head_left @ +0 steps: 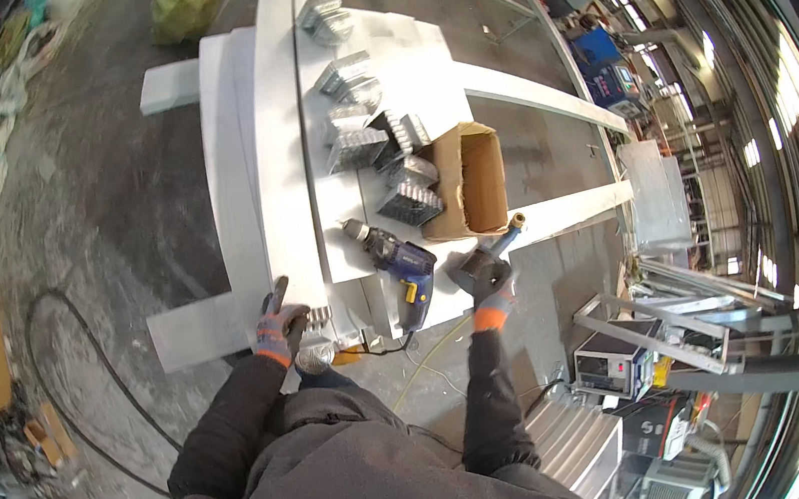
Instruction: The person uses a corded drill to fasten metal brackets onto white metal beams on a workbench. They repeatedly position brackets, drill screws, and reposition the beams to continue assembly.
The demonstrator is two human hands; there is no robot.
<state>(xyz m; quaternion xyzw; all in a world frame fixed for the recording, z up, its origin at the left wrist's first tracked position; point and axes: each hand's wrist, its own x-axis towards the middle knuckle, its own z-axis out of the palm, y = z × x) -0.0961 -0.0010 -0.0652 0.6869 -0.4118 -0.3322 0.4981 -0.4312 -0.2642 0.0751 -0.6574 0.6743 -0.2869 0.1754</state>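
My left hand, in a grey glove with an orange cuff, is at the near end of a long white beam. Its forefinger stretches along the beam's side, while the other fingers close at a small ribbed metal piece at that end. Just below is another shiny metal piece. My right hand, gloved alike, is closed around a blue tool with a brass-coloured tip; its kind is unclear. Between my hands a blue cordless-style drill lies on its side, chuck pointing away to the left.
Several ribbed metal brackets lie along the white panels, beside an open cardboard box. White crossbars extend right to a frame. A black cable curls over the floor at left. Machines and a metal frame stand at right.
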